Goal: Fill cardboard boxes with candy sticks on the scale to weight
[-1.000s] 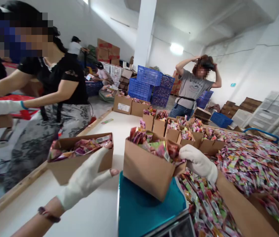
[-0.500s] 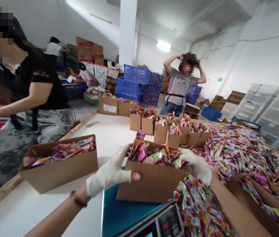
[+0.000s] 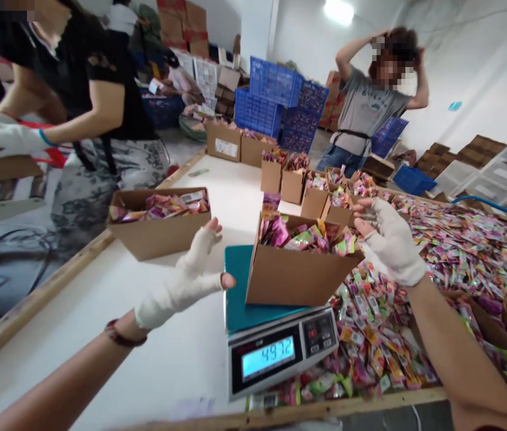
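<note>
A cardboard box [image 3: 300, 275] full of small colourful packets [image 3: 302, 236] stands on the teal plate of a digital scale [image 3: 275, 353]. The lit display reads 4972. My left hand [image 3: 185, 275], in a white glove with bare fingertips, is open just left of the box, thumb and fingers apart, not touching it. On the other side my right hand [image 3: 390, 242], gloved the same way, is held open by the box's upper right corner, fingers spread and holding nothing. A second filled box [image 3: 161, 227] sits on the white table beyond my left hand.
Loose packets [image 3: 464, 239] are heaped across the table's right side. Several filled boxes [image 3: 313, 194] line the far middle. A wooden rim [image 3: 55, 287] edges the table [image 3: 78, 359]. At left a co-worker's gloved hand [image 3: 6, 134] rests on a box; another person [image 3: 365, 114] stands behind.
Both my hands have let go of the box and moved apart from it. It now rests on the scale, whose display has come into view. The camera has tilted down.
</note>
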`<state>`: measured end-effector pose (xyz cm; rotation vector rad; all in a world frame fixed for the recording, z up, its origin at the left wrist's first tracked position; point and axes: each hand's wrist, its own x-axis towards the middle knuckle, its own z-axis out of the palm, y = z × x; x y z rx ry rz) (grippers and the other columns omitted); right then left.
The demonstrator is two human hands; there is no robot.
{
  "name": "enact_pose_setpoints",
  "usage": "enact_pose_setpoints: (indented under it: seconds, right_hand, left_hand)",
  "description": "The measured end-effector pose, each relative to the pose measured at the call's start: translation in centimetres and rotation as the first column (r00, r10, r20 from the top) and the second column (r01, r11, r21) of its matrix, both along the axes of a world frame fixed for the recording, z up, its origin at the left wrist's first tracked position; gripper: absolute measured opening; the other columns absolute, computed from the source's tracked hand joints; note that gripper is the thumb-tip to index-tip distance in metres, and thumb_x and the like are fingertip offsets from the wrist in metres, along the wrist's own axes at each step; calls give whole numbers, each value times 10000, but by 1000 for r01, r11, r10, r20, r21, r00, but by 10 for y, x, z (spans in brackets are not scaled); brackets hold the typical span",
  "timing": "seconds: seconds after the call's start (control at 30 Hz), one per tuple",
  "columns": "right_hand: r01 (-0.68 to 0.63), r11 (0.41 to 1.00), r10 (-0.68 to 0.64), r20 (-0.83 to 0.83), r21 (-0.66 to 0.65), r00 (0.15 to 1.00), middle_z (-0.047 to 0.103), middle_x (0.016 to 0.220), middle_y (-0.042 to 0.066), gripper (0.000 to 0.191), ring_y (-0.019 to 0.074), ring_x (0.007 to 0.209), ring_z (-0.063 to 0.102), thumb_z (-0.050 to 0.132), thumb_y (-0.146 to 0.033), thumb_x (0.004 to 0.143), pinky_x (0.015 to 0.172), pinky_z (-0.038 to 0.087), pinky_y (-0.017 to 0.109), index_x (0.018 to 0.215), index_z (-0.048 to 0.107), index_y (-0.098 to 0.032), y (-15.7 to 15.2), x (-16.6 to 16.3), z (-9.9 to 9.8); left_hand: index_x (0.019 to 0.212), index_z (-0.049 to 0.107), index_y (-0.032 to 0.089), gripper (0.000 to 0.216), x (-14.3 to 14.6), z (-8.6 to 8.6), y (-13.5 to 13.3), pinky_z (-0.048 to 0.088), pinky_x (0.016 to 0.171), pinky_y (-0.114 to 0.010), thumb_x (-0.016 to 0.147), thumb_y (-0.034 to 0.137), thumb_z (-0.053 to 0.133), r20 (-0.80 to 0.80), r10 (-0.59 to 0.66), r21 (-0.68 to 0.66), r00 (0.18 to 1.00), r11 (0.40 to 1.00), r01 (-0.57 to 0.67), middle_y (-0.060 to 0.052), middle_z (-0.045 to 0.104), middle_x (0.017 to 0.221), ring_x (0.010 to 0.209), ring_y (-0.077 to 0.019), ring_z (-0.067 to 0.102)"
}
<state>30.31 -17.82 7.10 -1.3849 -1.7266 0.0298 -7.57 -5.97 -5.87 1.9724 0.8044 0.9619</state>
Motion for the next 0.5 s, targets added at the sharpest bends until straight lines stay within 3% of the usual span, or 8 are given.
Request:
enact_pose_setpoints:
  seconds: [0.1, 0.2, 0.27, 0.33, 0.4, 0.5]
  right_hand:
    - [54, 977, -22, 150, -206, 988, 694, 1100, 89, 505, 180, 836, 671, 669, -584, 894, 724, 571, 316, 1231, 609, -214, 9, -28, 19]
    - [223, 907, -63, 409, -357, 910, 693, 868, 60, 453, 178, 713, 615, 640, -619, 896, 701, 521, 343, 1073, 672, -203, 31, -49, 27]
    - [262, 855, 5, 511, -448, 859, 692, 830, 58, 427, 198, 735, 616, 652, -610, 882, 722, 511, 361, 1014, 689, -206, 48, -57, 24]
    - [233, 821, 114, 548, -522, 829, 717, 921, 68, 410, 219, 806, 638, 697, -565, 849, 759, 516, 373, 1059, 698, -212, 61, -62, 16]
    - [187, 818, 197, 570, -544, 798, 729, 1011, 70, 398, 230, 867, 653, 718, -484, 832, 800, 520, 380, 1128, 703, -218, 68, -62, 8]
    - [148, 861, 197, 588, -486, 785, 736, 961, 54, 260, 217, 863, 658, 664, -337, 852, 822, 512, 371, 1060, 741, -202, 68, -56, 1]
  left_hand:
    - [1636, 79, 250, 1276, -9, 21, -15, 232, 1283, -631, 688, 821, 713, 52, 22, -21, 998, 1000, -21, -183, 224, 1680, 1555, -439, 238]
    - [1632, 106, 268, 1224, -11, 35, -27, 196, 1305, -605, 714, 761, 748, 105, 11, -31, 994, 1000, -7, -148, 218, 1693, 1564, -393, 240]
    - [1626, 126, 239, 1211, -11, 40, -33, 186, 1311, -595, 724, 736, 762, 120, 1, -27, 993, 1000, 2, -159, 220, 1692, 1571, -372, 229]
    - [1616, 162, 211, 1191, -11, 41, -36, 198, 1307, -598, 729, 728, 764, 115, 0, -9, 993, 1000, 1, -170, 226, 1689, 1575, -367, 223]
    - [1608, 184, 201, 1160, -9, 41, -38, 219, 1293, -620, 744, 717, 760, 91, 2, 5, 996, 1000, -3, -175, 225, 1689, 1567, -375, 245]
    - [1608, 205, 240, 1104, -4, 41, -41, 271, 1266, -647, 766, 702, 748, 53, -7, 44, 999, 999, 4, -164, 262, 1679, 1547, -395, 293]
